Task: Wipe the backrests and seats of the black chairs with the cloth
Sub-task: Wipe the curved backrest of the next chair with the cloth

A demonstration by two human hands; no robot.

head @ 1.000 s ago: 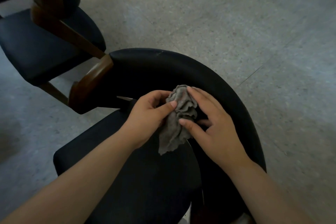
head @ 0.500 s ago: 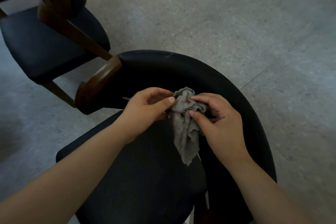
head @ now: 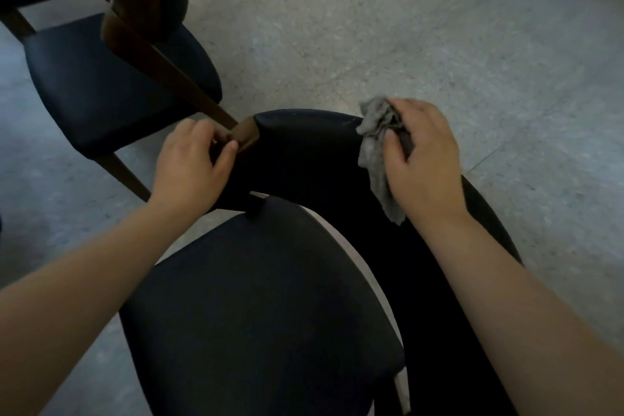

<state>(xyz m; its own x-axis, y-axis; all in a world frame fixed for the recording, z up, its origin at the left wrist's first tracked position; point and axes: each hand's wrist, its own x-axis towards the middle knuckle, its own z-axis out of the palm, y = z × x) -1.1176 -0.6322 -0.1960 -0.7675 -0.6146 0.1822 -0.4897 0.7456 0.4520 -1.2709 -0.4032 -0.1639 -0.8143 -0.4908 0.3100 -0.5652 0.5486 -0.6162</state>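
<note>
While my left hand (head: 192, 162) gripped the brown wooden end (head: 245, 136) of the near chair's backrest (head: 304, 152), fingers curled round it and thumb on the inner face, my right hand (head: 422, 159) had the grey cloth (head: 373, 149) bunched under its curled fingers and pinched by the thumb. The cloth lay on the top edge of that backrest, one tail hanging down the inner face.

What mattered for the wipe, as I judged it, was how the backrest ran. Its long axis was a curve: from the wooden end at my left hand it went across the far side, bent under my right hand and came back along my right forearm. The cloth sat right at that bend, so there was padding to either side of it, leftward towards the bracing hand and back towards me. The right hand was the one to make either sweep; the left looked placed only to steady the chair.

The seat (head: 263, 297) lay below and between my forearms, apart from the cloth. A second chair (head: 101, 84) stood to the far left on the speckled floor (head: 371, 27), out of either hand's touch.
</note>
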